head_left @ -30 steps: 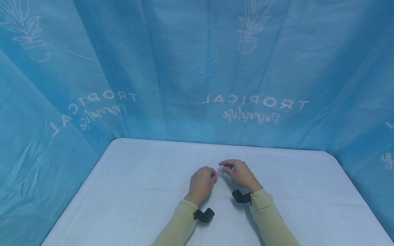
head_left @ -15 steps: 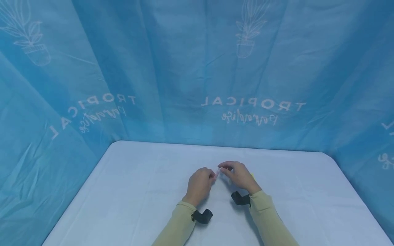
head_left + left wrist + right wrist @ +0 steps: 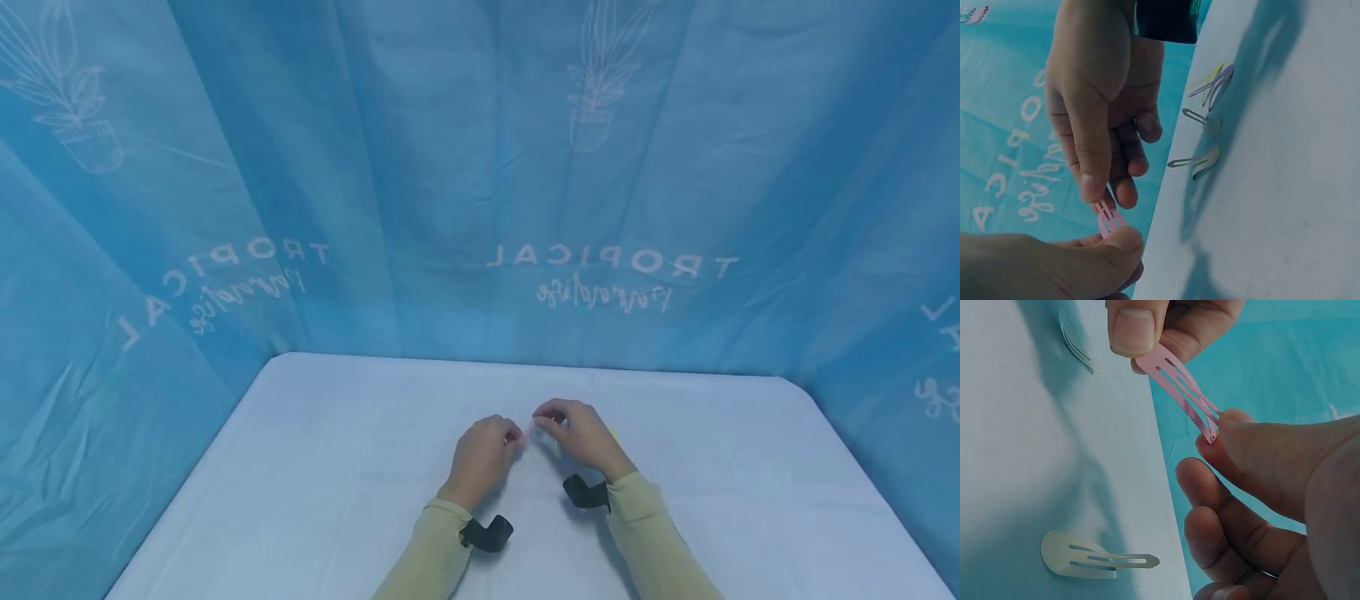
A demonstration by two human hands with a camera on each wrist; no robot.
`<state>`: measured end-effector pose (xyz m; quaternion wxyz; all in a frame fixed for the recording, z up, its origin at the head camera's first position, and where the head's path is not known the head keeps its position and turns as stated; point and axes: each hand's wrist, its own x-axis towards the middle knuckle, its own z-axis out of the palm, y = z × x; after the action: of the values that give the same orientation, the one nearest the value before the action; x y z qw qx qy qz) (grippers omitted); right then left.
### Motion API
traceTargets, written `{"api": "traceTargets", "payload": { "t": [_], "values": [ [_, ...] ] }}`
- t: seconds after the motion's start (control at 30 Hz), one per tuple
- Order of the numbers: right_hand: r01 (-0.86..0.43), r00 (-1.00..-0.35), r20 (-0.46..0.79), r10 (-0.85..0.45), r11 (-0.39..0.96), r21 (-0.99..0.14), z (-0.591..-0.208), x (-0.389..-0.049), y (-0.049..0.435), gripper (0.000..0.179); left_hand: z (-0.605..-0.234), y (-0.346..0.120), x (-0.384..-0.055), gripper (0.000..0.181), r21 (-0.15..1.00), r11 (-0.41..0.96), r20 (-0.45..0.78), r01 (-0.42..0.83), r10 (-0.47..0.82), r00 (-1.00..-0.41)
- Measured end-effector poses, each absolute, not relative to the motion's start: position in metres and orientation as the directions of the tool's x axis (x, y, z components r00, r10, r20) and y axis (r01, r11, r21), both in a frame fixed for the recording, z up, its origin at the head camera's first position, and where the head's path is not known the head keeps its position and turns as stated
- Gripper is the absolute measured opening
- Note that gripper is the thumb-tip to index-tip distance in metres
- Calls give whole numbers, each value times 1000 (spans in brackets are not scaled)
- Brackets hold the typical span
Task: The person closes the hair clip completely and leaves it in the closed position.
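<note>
A pink snap hair clip (image 3: 1179, 387) is held between both hands, clear of the table. My left hand (image 3: 480, 460) pinches its wide, rounded end between thumb and index finger. At the narrow end, the thumb and index fingertip of my right hand (image 3: 587, 435) pinch the clip; its middle tongue stands apart from the bent outer frame. The other right fingers curl loosely below. In the left wrist view, a pale hair clip (image 3: 1208, 160) lies on the white table beneath the hands, with a second pale clip (image 3: 1212, 127) close by.
Farther along the white table (image 3: 360, 467) a purple hair clip (image 3: 1222, 78) overlaps a yellow hair clip (image 3: 1206, 95). Blue printed curtains (image 3: 420, 208) hang behind the table and on both sides. A black wrist mount (image 3: 489, 533) sticks out from each sleeve.
The head view has tipped slightly upward, so table and hands sit lower in it. Both hands keep their pinch on the pink hair clip, which shows at a flatter slant.
</note>
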<state>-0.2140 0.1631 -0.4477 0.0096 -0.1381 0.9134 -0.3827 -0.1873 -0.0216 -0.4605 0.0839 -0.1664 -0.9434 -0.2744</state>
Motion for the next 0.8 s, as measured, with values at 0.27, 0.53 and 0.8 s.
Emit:
{"api": "traceTargets", "payload": {
  "t": [0.27,0.53,0.8],
  "values": [
    [-233,-964,76,-256,668,-706,-450,-215,165,10,-458,-26,-188,5,535,766,245,355,262,-934],
    [-283,-946,95,-309,650,-706,-450,-215,164,7,-456,-31,-192,4,568,770,211,290,204,-956],
    [-317,-932,99,-348,652,-689,-452,-213,165,8,-456,-33,-193,5,572,762,250,304,191,-949]
  ]
}}
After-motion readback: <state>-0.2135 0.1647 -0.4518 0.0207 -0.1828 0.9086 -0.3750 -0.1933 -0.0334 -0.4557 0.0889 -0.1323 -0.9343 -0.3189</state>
